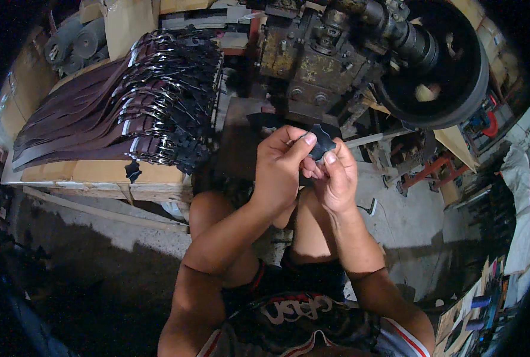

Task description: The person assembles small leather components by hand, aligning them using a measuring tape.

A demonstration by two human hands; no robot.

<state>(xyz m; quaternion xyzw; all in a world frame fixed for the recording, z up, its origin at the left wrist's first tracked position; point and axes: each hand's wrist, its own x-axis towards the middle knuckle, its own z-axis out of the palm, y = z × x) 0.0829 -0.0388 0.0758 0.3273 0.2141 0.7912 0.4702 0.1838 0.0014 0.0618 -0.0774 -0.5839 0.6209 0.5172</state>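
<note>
A small dark piece with a wavy-edged outline [320, 138], leather-like in look, is held up in front of the machine. My left hand [280, 163] pinches it from the left between thumb and fingers. On its lower right edge, my right hand [338, 175] grips it with the thumb on top. A similar black shaped piece [133, 171] hangs at the front edge of the bench at the left. Above that piece lies a thick pile of long brown straps [86, 110] with shiny metal fittings and black shaped ends.
A worn, greasy machine [321, 71] stands just beyond my hands, with a large dark wheel [437, 113] at its right. The strap pile rests on a cardboard-topped bench [98, 172]. Grey rolls [74, 40] sit at the far left, a red metal frame [431, 172] at the right.
</note>
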